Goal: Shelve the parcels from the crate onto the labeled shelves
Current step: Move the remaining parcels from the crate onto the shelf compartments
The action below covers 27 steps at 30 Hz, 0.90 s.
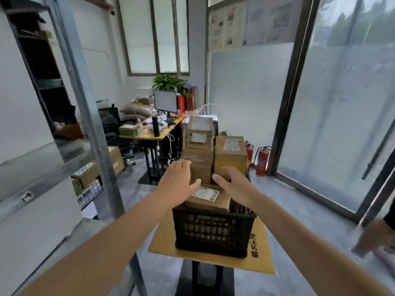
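Observation:
A black plastic crate (213, 229) stands on a cardboard sheet (261, 251) on a small stand, piled with brown cardboard parcels. A flat parcel with a white label (208, 197) lies at the crate's near top. Behind it rises a stack of small parcels (199, 133) and a larger box with handwriting (230, 153). My left hand (178, 178) reaches over the crate's left side, fingers straight, thumb by the labelled parcel. My right hand (232, 181) hovers over the crate's right side, fingers loosely curved against the boxes behind. Neither hand grips anything.
A metal shelf upright (89, 116) and shelving stand close on the left. A cluttered desk with a monitor (165, 101) is behind. Two red fire extinguishers (261, 160) stand by the glass door at right. Another person's hand (378, 236) shows at the right edge.

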Each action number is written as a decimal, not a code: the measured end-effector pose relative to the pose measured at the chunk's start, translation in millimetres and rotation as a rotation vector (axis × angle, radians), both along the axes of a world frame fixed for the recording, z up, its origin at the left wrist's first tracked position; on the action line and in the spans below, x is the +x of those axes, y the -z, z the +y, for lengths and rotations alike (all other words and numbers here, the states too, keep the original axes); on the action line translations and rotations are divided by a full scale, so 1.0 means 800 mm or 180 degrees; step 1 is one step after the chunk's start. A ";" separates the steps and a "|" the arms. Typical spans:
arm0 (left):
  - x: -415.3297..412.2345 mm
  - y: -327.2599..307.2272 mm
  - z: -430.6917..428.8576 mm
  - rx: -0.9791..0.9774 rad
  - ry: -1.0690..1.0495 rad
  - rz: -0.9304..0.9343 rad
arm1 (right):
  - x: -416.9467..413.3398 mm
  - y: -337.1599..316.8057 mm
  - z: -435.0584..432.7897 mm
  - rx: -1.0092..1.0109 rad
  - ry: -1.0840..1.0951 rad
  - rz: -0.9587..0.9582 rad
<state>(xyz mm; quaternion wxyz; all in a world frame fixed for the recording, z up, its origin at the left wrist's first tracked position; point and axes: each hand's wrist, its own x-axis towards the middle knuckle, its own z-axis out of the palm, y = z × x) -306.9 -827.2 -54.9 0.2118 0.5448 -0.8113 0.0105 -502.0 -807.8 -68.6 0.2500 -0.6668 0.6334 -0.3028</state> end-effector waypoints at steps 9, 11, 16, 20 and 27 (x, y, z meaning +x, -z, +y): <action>-0.002 -0.024 -0.157 -0.0117 -0.0314 -0.0107 | -0.042 -0.041 -0.176 -0.0049 0.0198 -0.0539; -0.007 -0.037 -0.192 -0.0186 -0.0440 -0.0204 | -0.048 -0.055 -0.216 -0.0036 0.0106 -0.0565; -0.028 -0.078 -0.278 -0.0196 -0.0681 -0.0164 | -0.059 -0.080 -0.309 0.0132 -0.0323 -0.0476; -0.045 -0.083 -0.323 0.0112 -0.0761 -0.0057 | -0.057 -0.079 -0.354 0.0366 -0.0462 -0.0540; -0.039 -0.056 -0.351 0.0768 -0.0864 0.0596 | -0.062 -0.050 -0.371 0.0965 -0.1014 -0.0509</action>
